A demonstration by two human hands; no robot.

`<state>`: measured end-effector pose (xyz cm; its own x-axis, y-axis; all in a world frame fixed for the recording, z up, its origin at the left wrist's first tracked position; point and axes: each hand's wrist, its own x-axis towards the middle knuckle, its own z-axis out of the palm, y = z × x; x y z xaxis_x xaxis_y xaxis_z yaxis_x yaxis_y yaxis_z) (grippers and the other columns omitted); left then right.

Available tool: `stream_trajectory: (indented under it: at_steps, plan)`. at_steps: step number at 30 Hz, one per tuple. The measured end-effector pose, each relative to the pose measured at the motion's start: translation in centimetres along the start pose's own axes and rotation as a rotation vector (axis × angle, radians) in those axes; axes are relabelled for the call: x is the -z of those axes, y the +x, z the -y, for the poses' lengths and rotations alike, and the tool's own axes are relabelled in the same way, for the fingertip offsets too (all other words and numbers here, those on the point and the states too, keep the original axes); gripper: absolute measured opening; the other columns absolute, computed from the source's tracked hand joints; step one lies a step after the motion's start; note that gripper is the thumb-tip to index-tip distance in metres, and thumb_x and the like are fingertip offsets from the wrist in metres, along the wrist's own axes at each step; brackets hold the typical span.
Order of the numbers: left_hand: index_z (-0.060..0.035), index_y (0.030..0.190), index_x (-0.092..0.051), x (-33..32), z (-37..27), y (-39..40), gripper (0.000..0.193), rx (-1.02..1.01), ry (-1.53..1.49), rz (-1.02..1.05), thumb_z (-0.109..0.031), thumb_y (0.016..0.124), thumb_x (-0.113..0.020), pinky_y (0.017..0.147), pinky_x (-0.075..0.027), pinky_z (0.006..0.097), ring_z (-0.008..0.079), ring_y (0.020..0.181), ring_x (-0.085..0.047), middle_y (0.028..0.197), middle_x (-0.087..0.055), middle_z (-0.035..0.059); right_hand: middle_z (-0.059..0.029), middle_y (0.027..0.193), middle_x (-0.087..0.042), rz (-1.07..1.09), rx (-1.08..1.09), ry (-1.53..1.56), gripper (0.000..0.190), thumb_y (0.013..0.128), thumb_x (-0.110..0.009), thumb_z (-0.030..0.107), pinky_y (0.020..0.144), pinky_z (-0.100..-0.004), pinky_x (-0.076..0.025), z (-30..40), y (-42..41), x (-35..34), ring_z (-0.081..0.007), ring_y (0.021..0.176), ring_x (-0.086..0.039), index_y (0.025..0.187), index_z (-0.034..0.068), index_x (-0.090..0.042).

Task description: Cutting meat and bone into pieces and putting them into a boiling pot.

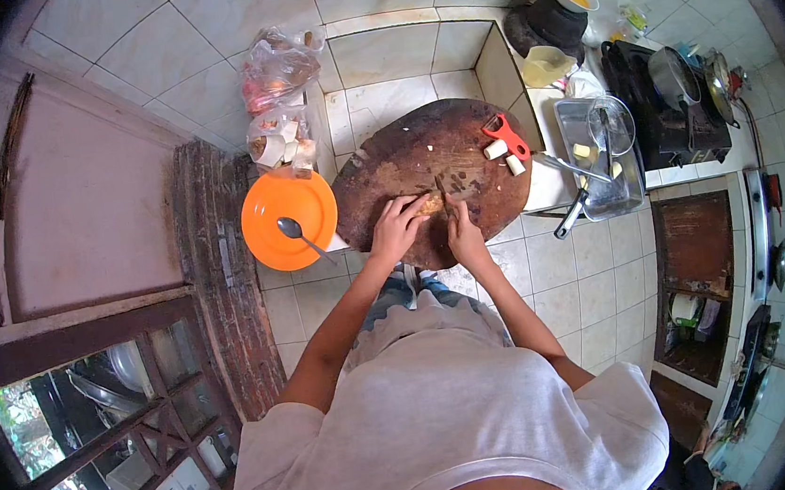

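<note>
A large round wooden chopping board (385, 168) lies across the tiled basin before me. On it, my left hand (398, 227) rests its fingertips on a golden-brown piece of food (433, 203). My right hand (463, 227) grips a knife (440, 187), its dark blade standing over the right end of that piece; the handle is hidden by the fingers. Small dark slices or marks lie just beyond the blade. At the board's right side are a red peeler (511, 138) and two pale cylindrical pieces (496, 149).
An orange plate (263, 222) with a metal spoon (290, 228) stands left of the board. Plastic bags (280, 71) lie behind it. To the right are a metal tray (601, 203) with a strainer and utensils, a yellow container (545, 67) and a black stove (650, 128) with a pan.
</note>
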<state>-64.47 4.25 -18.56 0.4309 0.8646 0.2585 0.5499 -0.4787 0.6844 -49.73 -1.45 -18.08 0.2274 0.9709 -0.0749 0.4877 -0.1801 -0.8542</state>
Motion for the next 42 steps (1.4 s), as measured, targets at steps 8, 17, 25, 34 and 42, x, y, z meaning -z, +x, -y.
stream_trajectory:
  at_steps: [8, 17, 25, 34, 42]
  plan:
    - [-0.0150, 0.111, -0.057, 0.1, 0.6, 1.0, 0.037, 0.029, -0.036, 0.016, -0.019, 0.075, -0.062, 0.077, -0.044, 0.0339, 0.0257, 0.087, -0.052, 0.094, -0.053, 0.0075, -0.0292, 0.106, -0.051, 0.186, -0.186, -0.115, 0.032, 0.089, -0.034, 0.009, 0.077, -0.0464, -0.042, -0.9, 1.8, 0.4, -0.0435, 0.098, -0.049, 0.121, 0.009, -0.030]
    - [-0.0093, 0.111, -0.058, 0.3, 2.4, 2.2, 0.038, 0.131, -0.226, 0.181, -0.020, 0.075, -0.064, 0.073, -0.042, 0.0322, 0.0237, 0.082, -0.052, 0.086, -0.052, 0.0102, -0.0300, 0.110, -0.047, 0.200, -0.170, -0.059, 0.035, 0.088, -0.035, 0.009, 0.079, -0.0467, -0.042, 0.1, 2.4, -0.1, -0.0447, 0.101, -0.046, 0.122, 0.009, -0.026]
    - [-0.0122, 0.114, -0.055, -0.4, 0.7, 0.9, 0.042, 0.162, -0.195, 0.085, -0.023, 0.074, -0.064, 0.082, -0.041, 0.0346, 0.0277, 0.094, -0.049, 0.099, -0.051, 0.0115, -0.0336, 0.081, -0.054, 0.017, 0.119, 0.013, 0.039, 0.088, -0.041, 0.020, 0.069, -0.0493, -0.042, -2.9, 1.9, -1.4, -0.0477, 0.082, -0.053, 0.121, 0.008, -0.024]
    - [-0.0210, 0.121, -0.049, -1.1, -0.3, -1.1, 0.046, 0.120, 0.031, 0.048, -0.019, 0.077, -0.061, 0.082, -0.042, 0.0367, 0.0286, 0.096, -0.048, 0.104, -0.048, 0.0094, -0.0261, 0.077, -0.058, 0.068, -0.188, -0.124, 0.041, 0.090, -0.040, 0.035, 0.068, -0.0430, -0.044, -1.1, -1.2, 1.1, -0.0399, 0.077, -0.058, 0.097, -0.004, -0.050]
    - [-0.0148, 0.116, -0.053, -1.4, -1.1, -1.2, 0.042, 0.077, -0.036, -0.052, -0.021, 0.075, -0.063, 0.079, -0.043, 0.0361, 0.0281, 0.091, -0.050, 0.097, -0.049, 0.0091, -0.0281, 0.075, -0.057, 0.059, -0.267, -0.395, 0.037, 0.092, -0.030, 0.033, 0.066, -0.0528, -0.043, 1.7, -1.0, 1.9, -0.0448, 0.075, -0.056, 0.102, 0.003, -0.048]
